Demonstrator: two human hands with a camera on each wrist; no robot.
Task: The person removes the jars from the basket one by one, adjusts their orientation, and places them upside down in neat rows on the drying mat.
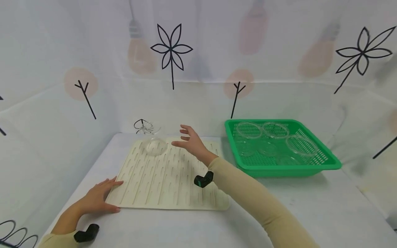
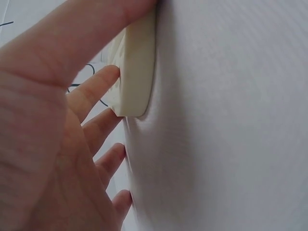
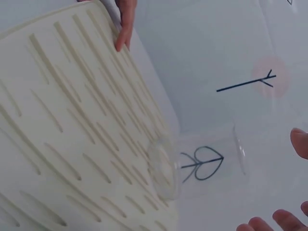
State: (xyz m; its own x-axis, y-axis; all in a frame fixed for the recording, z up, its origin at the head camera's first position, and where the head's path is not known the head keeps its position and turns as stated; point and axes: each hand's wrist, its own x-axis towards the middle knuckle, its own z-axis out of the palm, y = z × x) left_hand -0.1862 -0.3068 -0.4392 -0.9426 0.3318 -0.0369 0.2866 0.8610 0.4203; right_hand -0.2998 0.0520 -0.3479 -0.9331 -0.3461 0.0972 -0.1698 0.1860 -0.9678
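Note:
A clear cup (image 1: 155, 147) stands rim down at the back left of a cream ridged drying mat (image 1: 167, 182); its see-through wall (image 3: 207, 163) shows in the right wrist view. To the right of this cup, my right hand (image 1: 194, 144) is raised above the mat with its fingers spread, apart from the cup and holding nothing. My left hand (image 1: 96, 198) rests at the mat's front left corner. In the left wrist view its index fingertip (image 2: 111, 73) touches the mat's edge, and the fingers are nearly straight.
A green plastic basket (image 1: 288, 167) sits right of the mat, with several clear cups (image 1: 301, 146) in it, rims up. White cloth printed with plants and bulbs hangs behind the white-covered table (image 1: 173, 227) and at its sides.

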